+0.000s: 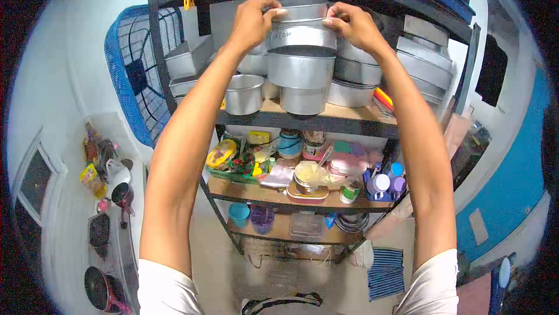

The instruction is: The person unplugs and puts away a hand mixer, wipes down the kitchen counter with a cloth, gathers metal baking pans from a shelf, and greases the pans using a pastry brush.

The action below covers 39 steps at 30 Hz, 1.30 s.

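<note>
Both my arms reach up to a rack shelf stacked with metal cake pans. My left hand (254, 24) pinches the left rim of a shallow round cake pan (303, 13), thumb toward me. On the opposite side, my right hand (353, 25) grips the same pan's edge between thumb and fingers. Directly beneath it is another round pan (303, 36) with dark handwriting on its side. A wider, deeper pan (301, 71) supports that one, standing on a narrower pan (303, 101). Whether the held pan touches the stack, I cannot tell.
A small round pan (244, 95) stands left of the stack; more round pans (351, 92) are at its right. Rectangular tins (423, 64) pile up farther right. A blue basket (125, 76) hangs at left. Lower shelves hold a tub (308, 176), bottles (378, 184) and containers.
</note>
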{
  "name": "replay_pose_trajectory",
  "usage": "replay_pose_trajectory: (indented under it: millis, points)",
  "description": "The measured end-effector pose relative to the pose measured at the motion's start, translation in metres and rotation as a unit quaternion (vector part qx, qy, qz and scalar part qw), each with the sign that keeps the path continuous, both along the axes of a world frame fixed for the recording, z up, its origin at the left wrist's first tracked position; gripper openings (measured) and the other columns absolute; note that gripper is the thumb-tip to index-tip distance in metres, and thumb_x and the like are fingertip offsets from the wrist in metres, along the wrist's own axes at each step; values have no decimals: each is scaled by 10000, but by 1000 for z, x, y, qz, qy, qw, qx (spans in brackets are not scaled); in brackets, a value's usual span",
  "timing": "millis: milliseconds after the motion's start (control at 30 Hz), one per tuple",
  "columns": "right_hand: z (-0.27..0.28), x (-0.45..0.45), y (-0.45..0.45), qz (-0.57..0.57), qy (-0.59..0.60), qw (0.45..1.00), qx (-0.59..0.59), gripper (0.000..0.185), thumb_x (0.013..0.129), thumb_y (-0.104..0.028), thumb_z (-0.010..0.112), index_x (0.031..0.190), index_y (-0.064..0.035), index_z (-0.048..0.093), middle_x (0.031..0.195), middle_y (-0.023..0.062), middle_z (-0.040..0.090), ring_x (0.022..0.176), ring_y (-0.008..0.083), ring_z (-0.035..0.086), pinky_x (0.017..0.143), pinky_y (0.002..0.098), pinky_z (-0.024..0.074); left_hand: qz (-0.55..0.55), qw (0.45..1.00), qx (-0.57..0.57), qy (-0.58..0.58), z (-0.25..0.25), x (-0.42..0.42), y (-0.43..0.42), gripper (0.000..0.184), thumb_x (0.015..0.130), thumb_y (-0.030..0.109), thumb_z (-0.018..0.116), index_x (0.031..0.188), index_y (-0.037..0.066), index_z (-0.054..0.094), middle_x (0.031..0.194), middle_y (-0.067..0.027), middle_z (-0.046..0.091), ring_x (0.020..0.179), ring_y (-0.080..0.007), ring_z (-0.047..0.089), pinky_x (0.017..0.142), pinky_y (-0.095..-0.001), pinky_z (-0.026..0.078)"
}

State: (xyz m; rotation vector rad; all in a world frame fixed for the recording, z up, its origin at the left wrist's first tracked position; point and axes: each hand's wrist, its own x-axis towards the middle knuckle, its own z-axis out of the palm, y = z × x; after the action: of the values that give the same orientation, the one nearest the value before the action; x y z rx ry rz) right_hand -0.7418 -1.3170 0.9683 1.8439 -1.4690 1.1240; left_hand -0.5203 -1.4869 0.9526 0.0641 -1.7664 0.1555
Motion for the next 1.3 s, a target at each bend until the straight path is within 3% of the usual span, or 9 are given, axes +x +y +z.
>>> replay_pose_trajectory:
  millis: [233,333,667,767,800,1000,1133,1267,1300]
  points:
    - [5,4,-2,8,10,999,-39,227,912,-254,746,998,-64,655,839,44,700,755,104,630,709,294,514,-10,999,9,31,5,7,11,258,897,296,753,1023,73,733,984,-131,746,874,-274,723,800,-367,555]
    - [3,8,2,-2,-28,999,-25,283,870,-333,767,1015,-100,702,955,119,741,915,279,711,836,387,540,-28,999,4,40,3,9,15,264,898,289,755,1024,59,730,981,-124,746,878,-257,725,810,-355,557]
    - [3,29,37,-3,-45,999,-15,240,909,-288,731,1011,-76,685,925,58,735,865,159,690,792,330,546,-89,995,34,-1,11,31,33,239,933,238,728,1071,44,729,959,-79,753,851,-155,714,786,-309,564]
    - [4,24,41,31,4,999,-27,199,945,-250,711,1035,-84,650,914,1,678,790,82,584,694,269,490,-139,984,106,-34,16,35,26,228,959,249,703,1078,57,731,940,-45,746,849,-123,696,780,-285,562]
    - [5,24,44,34,-20,999,-16,219,914,-266,733,1011,-76,680,905,47,721,838,146,675,760,325,543,-126,986,94,-62,20,39,26,233,976,264,686,1086,64,730,929,-18,733,856,-99,677,779,-271,561]
    - [3,24,58,110,-24,994,1,198,940,-252,718,1029,-81,670,906,22,709,824,118,660,736,296,534,-155,983,66,-77,27,56,38,203,972,232,696,1048,49,739,922,-29,742,870,-97,685,771,-269,570]
    - [2,24,75,137,-36,989,35,163,952,-208,702,1039,-77,659,919,18,697,848,104,651,746,284,534,-230,948,159,-154,35,76,48,211,1003,228,656,1091,42,704,994,-5,704,928,-112,677,887,-300,587]
    - [-10,35,98,158,-25,986,45,154,953,-180,696,1049,-67,652,933,14,690,874,99,642,762,270,532,-158,949,206,-180,33,108,79,250,1011,278,632,1140,72,691,1047,7,690,1026,-132,675,955,-345,595]
    - [-16,42,105,170,-29,984,50,153,954,-174,695,1050,-64,650,936,13,688,879,98,639,766,266,530,-185,943,211,-181,27,111,80,241,1018,287,626,1134,87,693,1010,34,668,957,-96,634,852,-301,545]
